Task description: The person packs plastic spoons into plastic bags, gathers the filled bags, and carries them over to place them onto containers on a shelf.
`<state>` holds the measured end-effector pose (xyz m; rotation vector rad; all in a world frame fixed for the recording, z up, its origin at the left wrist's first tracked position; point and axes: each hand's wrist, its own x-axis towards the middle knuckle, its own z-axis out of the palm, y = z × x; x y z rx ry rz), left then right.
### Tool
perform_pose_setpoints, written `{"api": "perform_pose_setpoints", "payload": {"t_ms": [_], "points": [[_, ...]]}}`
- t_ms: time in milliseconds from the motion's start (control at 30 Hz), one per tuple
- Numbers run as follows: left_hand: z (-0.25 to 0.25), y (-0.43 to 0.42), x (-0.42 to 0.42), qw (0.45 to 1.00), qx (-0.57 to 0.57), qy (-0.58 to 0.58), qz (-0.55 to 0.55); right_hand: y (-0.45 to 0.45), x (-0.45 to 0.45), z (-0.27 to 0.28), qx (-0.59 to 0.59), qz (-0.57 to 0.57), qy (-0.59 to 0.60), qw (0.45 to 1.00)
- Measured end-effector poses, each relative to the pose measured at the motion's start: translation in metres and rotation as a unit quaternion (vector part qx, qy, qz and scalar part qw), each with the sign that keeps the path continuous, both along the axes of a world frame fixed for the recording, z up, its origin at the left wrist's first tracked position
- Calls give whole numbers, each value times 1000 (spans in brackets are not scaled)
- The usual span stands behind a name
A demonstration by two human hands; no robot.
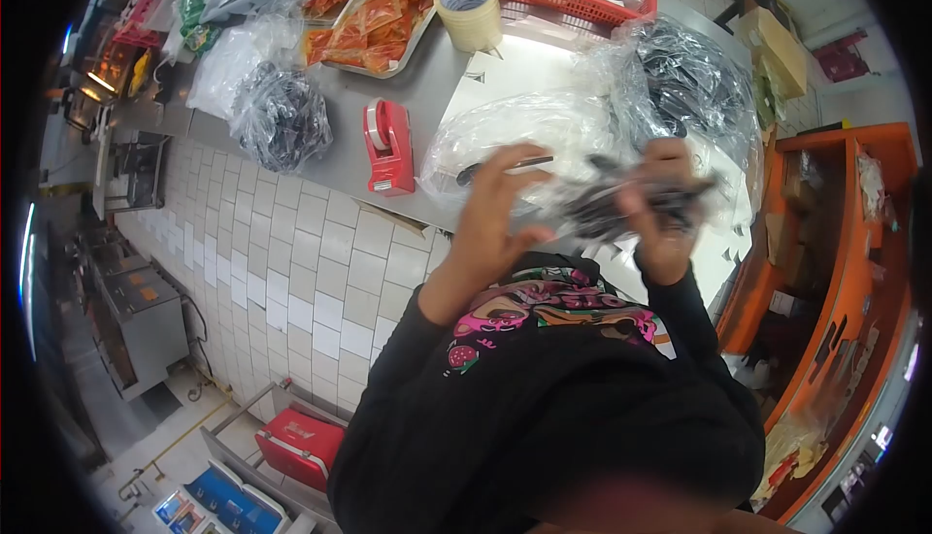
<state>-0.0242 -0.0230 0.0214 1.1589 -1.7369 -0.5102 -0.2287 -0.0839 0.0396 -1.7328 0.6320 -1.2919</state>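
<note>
Head view. The right hand (665,218) grips a blurred bundle of dark pieces (592,212) above the near edge of the worktop (342,131); the left hand (497,216) curves wide beside it, whether gripping I cannot tell. Work appears unfinished: more dark pieces (680,73) lie bagged near the worktop's right edge.

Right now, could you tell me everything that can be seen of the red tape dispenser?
The red tape dispenser looks like plastic, with a pale tape roll in its far end and a small white label on its near end. It stands on the grey, metal-looking counter, close to the edge, left of the left hand, which does not touch it. The tape's free end cannot be made out.
</note>
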Motion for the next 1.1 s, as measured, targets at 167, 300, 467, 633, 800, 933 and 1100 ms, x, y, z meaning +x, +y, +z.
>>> {"api": "perform_pose_setpoints", "payload": {"t_ms": [167,300,467,633,800,933,1100], "points": [[-53,9,50,942,101,29,318,-30,11,19,-60,-141,-135,979],[-101,-7,63,927,62,-154,336,-38,51,0,-118,94,121,981],[-110,-30,81,898,281,-78,329,-61,112,-133,-171,154,545,806],[-99,-18,119,924,185,109,318,-56,117,-236,-18,121,450,884],[-56,-24,115,943,242,40,223,-55,96,-129,91,262,402,873],[-48,-29,105,934,284,131,170,-72,29,-12,168,273,244,915],[-50,-29,102,920,349,140,114,-157,-111,-76,238,-110,449,854]]}}
